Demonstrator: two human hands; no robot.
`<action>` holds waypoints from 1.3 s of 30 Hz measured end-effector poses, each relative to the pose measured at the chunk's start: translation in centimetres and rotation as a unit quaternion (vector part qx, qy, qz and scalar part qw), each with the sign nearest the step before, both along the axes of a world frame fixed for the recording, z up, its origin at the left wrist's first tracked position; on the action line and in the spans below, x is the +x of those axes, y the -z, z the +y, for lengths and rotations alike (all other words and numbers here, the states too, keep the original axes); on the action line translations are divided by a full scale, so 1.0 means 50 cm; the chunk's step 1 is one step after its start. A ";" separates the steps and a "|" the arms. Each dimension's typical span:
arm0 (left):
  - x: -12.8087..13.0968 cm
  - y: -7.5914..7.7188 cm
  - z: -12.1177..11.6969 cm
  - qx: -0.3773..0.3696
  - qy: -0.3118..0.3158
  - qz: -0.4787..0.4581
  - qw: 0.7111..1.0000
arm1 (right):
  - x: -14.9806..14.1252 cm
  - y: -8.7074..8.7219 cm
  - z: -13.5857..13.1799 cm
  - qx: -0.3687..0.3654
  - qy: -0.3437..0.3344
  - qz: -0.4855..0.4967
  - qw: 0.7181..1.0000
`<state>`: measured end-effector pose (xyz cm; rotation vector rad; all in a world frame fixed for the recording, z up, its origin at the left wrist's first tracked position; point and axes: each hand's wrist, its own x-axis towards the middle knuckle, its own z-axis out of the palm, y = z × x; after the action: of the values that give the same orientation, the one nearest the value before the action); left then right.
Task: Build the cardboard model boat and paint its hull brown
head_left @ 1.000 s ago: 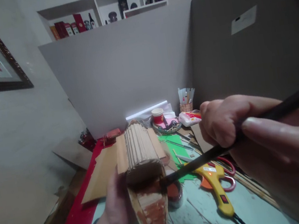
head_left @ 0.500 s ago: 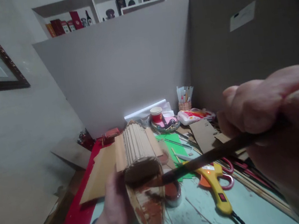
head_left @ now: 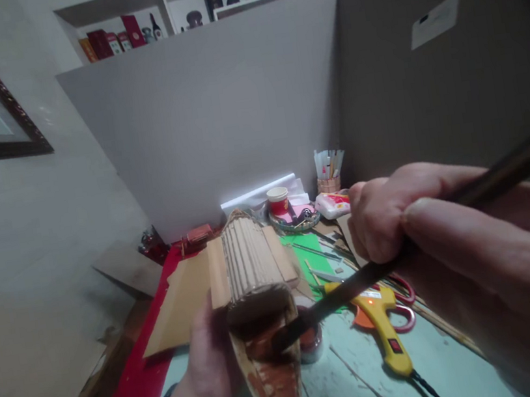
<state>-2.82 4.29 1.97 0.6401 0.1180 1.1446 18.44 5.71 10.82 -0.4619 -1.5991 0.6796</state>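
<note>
My left hand (head_left: 208, 367) is closed round a small model boat (head_left: 260, 304) made of cardboard and wooden sticks, held up off the table with its pointed end toward me. The near end of the boat carries patchy reddish-brown paint. My right hand (head_left: 454, 251) pinches a long dark paintbrush (head_left: 356, 284), close to the camera. The brush tip touches the boat's painted inner part just under the ribbed stick roof.
A small pot of reddish paint (head_left: 310, 343) stands on the pale green table (head_left: 420, 387) behind the boat. A yellow glue gun (head_left: 387, 332), red-handled scissors (head_left: 403, 307), green paper (head_left: 310, 254), a red paper cup (head_left: 278, 201) and cardboard sheets (head_left: 182, 309) lie around. Grey boards stand behind.
My right hand swung away to the right, then came back left. The brush tip now sits lower inside the boat's near end. The boat tilted slightly.
</note>
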 end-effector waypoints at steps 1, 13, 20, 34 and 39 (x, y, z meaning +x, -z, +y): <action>-0.002 0.004 0.000 0.002 0.000 0.004 1.000 | 0.001 -0.001 0.001 0.003 0.002 -0.006 1.000; 0.000 -0.006 0.008 0.009 0.069 0.053 0.996 | 0.006 -0.001 -0.001 0.025 0.049 0.060 0.997; 0.000 -0.013 0.009 0.034 0.057 0.055 0.996 | 0.004 -0.015 0.023 0.028 0.039 0.077 0.996; 0.016 -0.021 0.001 0.006 0.040 0.050 0.998 | -0.008 0.000 -0.016 0.027 0.035 0.013 0.999; 0.003 -0.003 0.003 -0.008 0.015 0.082 0.996 | -0.013 -0.010 -0.023 0.037 -0.053 0.042 0.997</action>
<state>-2.65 4.47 2.12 0.7195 0.2571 1.0599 17.81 4.54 11.34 -0.2918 -1.5715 0.7075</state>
